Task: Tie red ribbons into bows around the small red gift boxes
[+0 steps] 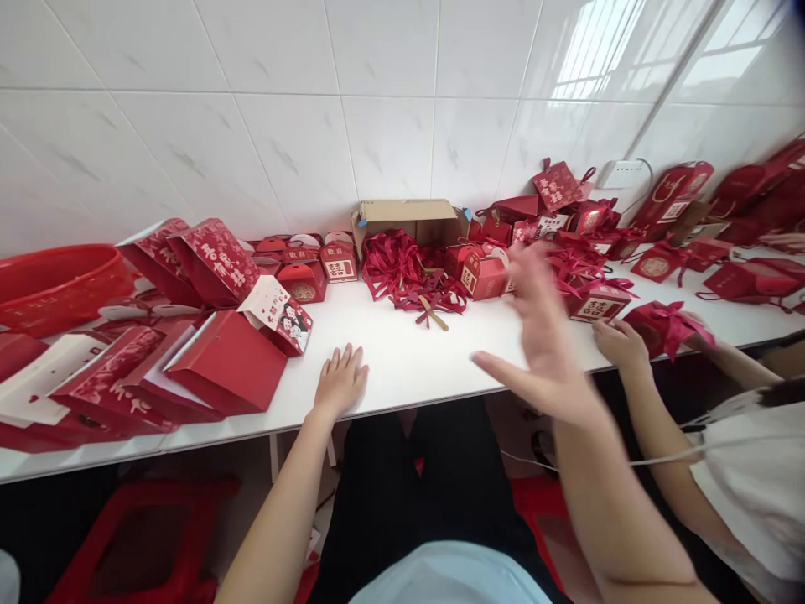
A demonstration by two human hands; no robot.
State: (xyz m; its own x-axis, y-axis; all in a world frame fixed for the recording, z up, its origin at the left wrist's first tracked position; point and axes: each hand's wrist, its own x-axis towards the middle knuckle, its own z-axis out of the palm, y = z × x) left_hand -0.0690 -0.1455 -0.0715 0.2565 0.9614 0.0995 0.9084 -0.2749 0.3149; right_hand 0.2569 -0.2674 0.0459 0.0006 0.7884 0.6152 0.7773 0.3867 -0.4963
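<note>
On the white tabletop point(396, 356), near its front edge, noted left hand point(341, 382) laid palm down, fingers slightly parted, nothing visible in its grasp. Above the tabletop, farther right, noted blurred right hand point(550, 361) with thumb spread wide from fingers, apparently empty; cannot tell whether touching anything behind. Beyond it, located red double-happiness gift box point(487, 277), just beside a heap of dark-red ribbons point(393, 258). Judge likeliest mishap as a knocked-over box, caused by sweeping the right hand low through that crowded stretch. Might also bump the co-worker's hand point(621, 342), close by and against a bow-topped red box point(646, 323). Could snag several ribbons at once, given how loosely heaped and overlapping. To the left, could topple the tilted cartoon-couple gift box point(283, 317) by sliding the left hand sideways into it.
</note>
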